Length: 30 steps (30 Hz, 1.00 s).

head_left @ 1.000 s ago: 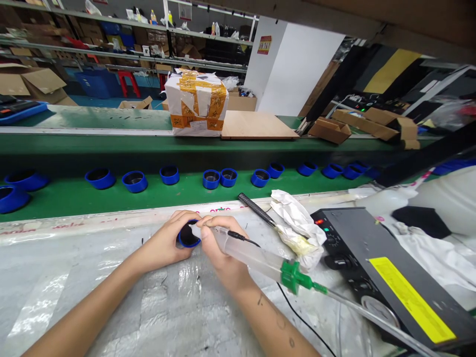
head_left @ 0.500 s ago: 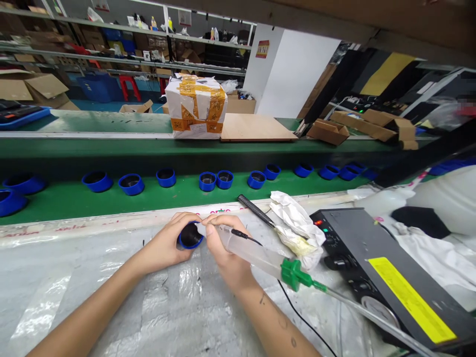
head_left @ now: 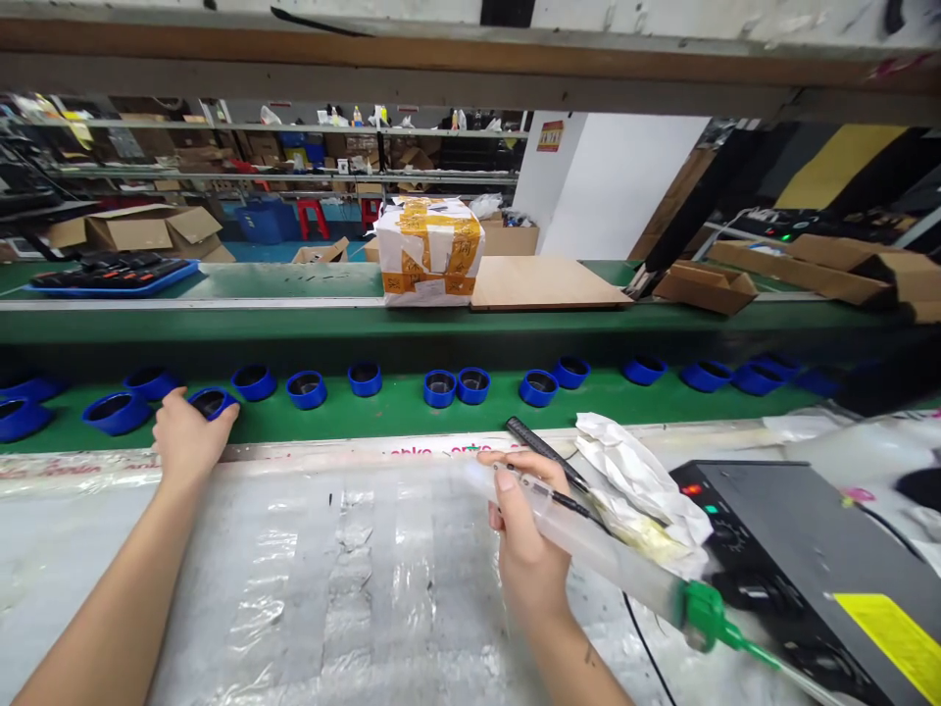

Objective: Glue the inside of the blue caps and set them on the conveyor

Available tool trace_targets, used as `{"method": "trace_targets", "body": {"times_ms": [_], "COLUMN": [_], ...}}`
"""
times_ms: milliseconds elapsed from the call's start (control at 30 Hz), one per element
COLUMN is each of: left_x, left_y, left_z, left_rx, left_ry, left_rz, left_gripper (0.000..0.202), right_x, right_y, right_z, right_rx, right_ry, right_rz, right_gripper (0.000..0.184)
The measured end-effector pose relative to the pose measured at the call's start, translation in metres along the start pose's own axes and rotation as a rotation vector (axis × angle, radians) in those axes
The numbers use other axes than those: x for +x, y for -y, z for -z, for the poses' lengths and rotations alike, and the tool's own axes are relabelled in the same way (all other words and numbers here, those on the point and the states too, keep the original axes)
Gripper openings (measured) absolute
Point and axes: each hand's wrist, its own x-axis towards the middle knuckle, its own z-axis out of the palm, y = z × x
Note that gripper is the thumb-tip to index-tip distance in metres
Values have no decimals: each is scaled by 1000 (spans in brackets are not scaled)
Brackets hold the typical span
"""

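My left hand (head_left: 188, 438) reaches onto the green belt (head_left: 401, 400), its fingers on the near rim of a blue rubber cap (head_left: 212, 402) with a dark inside. That cap stands among a row of several similar blue caps (head_left: 307, 389). My right hand (head_left: 526, 520) grips a clear plastic syringe barrel (head_left: 595, 549) with a green fitting (head_left: 704, 614) and a thin black cable (head_left: 563, 500). Its tip points left, just past my fingers. The hands are far apart.
A black-handled tool (head_left: 542, 446) and crumpled white paper (head_left: 638, 480) lie beside my right hand. A black controller box (head_left: 786, 549) with a yellow label stands at right. Plastic sheeting (head_left: 330, 588) covers the bench. A taped carton (head_left: 430, 253) sits on the far shelf.
My left hand has moved left and forward, carrying the blue cap from beside the syringe tip to the belt. My right hand has shifted right with the syringe. The view has tilted upward.
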Motion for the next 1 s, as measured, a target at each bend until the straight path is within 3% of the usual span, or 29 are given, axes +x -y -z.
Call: {"method": "trace_targets", "body": {"times_ms": [67,133,233,333,433,533,733,800,867,1000], "left_x": [3,-2,-11,-13,-15,-26,-91,-117,-139,-161], "left_y": [9,7,-7,-19,-24,-28,-61,-72,-80,-85], "left_z": [0,-3,-16,-38,-59,-63,-45,-46,-50,-60], "left_rx": [18,60,188,239,170,-31,-334,-408,-478,-512], "left_ry": [62,35,-29,73,110,133,490,601,709,808], "left_rz": [14,-80,-414,-676,-698,-741,-928,-910,-847,-848], "left_gripper": [87,82,58,37,19,15,11,37,50,52], "right_x": [1,1,1,1,1,0,-4,-5,-3,3], "right_y": [0,0,0,0,1,2,0,0,1,1], "right_z": [-1,-1,-1,-1,-2,-3,0,1,1,-2], "right_rx": [-39,-67,-88,-97,-107,-109,-36,-8,-3,-38], "right_ry": [2,9,18,32,53,74,126,159,183,186], "right_rz": [20,34,44,53,60,65,84,88,90,137], "right_gripper": [13,12,11,11,10,10,7,7,7,8]}}
